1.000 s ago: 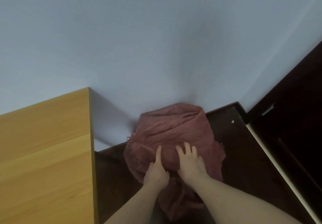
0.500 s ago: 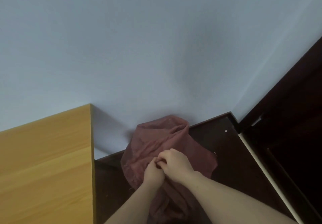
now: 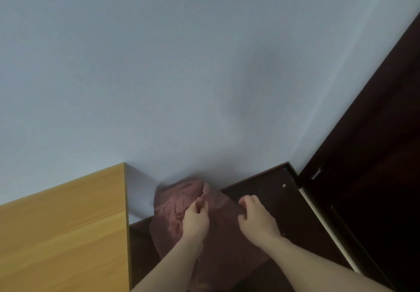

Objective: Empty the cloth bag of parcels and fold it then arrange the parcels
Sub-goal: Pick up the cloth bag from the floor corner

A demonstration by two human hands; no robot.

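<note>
At far left stands a light wooden cabinet (image 3: pixel 61 235) against the pale blue wall (image 3: pixel 181 75). Beside it, on the dark table (image 3: pixel 268 191), the dusty-red cloth bag (image 3: pixel 175 205) slumps against the wall. The left hand (image 3: pixel 195 220) has its grip pinched on a fold of cloth at the bag's middle. The right hand (image 3: pixel 255 217) curls its grip over the bag's right edge, holding it. Further right is a dark door (image 3: pixel 375 155).
</note>
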